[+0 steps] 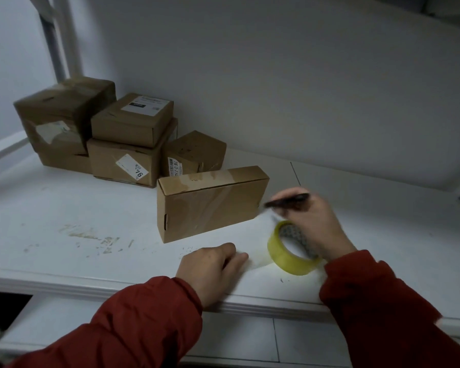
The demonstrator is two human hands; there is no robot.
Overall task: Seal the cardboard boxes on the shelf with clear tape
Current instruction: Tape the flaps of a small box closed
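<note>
The right hand (314, 224), gripping a dark tool (287, 200), is hovering over the tape roll (279, 252), just right of the box (210, 208). The left hand (210, 266) is resting loosely curled, empty.

— Anything legible?
— "76" on the white label (132, 166) of the lower stacked box (112, 158); "76 3 23", cut off, on the side label (173, 167) of the small box (197, 150); the top label (145, 104) too blurred.

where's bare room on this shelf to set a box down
Bare: white shelf front left, between the stacked brown cardboard boxes and the left hand; also far right, behind the right hand. Crowded: around the upright brown box and yellowish tape roll.
</note>
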